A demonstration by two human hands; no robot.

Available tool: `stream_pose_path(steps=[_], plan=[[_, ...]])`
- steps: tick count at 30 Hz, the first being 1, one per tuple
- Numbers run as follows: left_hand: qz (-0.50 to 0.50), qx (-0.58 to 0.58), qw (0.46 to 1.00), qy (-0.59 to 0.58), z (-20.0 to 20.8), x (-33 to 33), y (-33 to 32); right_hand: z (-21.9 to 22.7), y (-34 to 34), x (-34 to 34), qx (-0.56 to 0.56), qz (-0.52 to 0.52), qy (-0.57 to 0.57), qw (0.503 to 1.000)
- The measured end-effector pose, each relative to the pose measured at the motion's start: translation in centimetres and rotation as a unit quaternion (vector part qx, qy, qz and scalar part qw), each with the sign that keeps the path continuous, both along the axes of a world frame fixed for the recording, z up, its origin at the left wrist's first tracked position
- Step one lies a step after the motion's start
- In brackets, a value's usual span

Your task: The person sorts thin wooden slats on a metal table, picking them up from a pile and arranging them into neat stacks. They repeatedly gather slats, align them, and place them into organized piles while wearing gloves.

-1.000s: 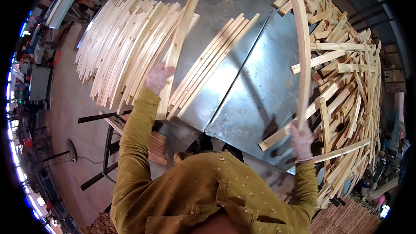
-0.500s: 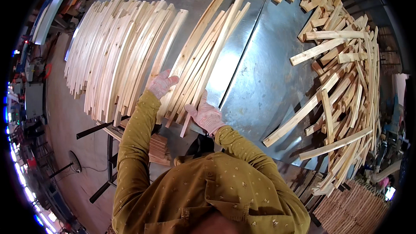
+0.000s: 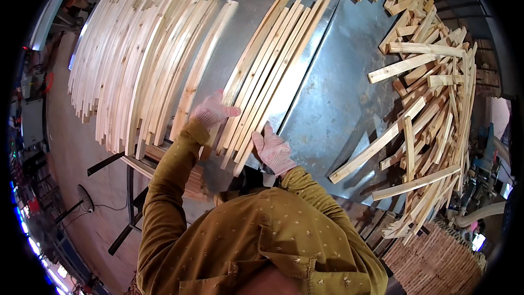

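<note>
Lengthwise, the curved wooden slats (image 3: 273, 71) run away up-right, both hands' (image 3: 212, 112) (image 3: 273, 150) grip flat, unclenched.

My left hand (image 3: 212, 112), gloved, reaches forward at the end of a nearly straight arm in a mustard sleeve, palm down, thumb spread to the right. My right hand (image 3: 273, 150), also gloved, sits closer to my chest, elbow bent, fingers extended flat and pointing up-left.
</note>
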State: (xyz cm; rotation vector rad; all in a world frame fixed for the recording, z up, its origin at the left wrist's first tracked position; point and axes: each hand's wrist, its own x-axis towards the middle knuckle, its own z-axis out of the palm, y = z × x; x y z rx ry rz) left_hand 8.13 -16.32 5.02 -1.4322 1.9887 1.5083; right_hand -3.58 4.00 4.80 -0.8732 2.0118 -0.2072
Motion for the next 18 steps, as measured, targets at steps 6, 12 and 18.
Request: stream_pose_path(steps=[6,12,18], plan=[[-0.019,-0.020,0.999,0.031,-8.5,3.1,-2.4,-4.1,3.3,-1.9,-0.294,-0.122,0.079,0.945],[0.090,0.156,0.929,0.322,2.4,3.1,-0.5,3.7,-1.0,-1.0,-0.417,-0.099,0.057,0.902],[-0.161,-0.490,0.803,0.299,9.8,1.7,-1.1,10.4,-6.2,-1.3,-0.317,-0.127,-0.333,0.879]])
